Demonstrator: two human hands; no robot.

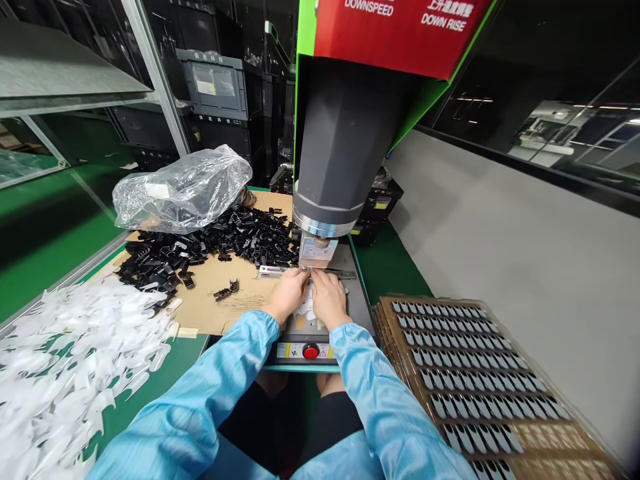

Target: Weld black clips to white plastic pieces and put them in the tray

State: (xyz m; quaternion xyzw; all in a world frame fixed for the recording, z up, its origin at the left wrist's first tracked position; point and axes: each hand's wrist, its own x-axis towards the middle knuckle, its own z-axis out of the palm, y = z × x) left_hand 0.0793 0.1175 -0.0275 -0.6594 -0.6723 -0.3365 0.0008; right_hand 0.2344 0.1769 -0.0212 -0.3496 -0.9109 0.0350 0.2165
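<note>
White part lies mostly hidden under left hand and right hand; grips unclear.

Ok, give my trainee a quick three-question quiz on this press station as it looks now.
1. True or false: both hands, the left hand and the right hand, rest on the plate under the press head.
2. Which pile lies closer to the person's left sleeve: a) the black clips, b) the white plastic pieces?
3. What colour is the round button on the front of the machine base?

Key: 1 true. 2 b. 3 red.
</note>
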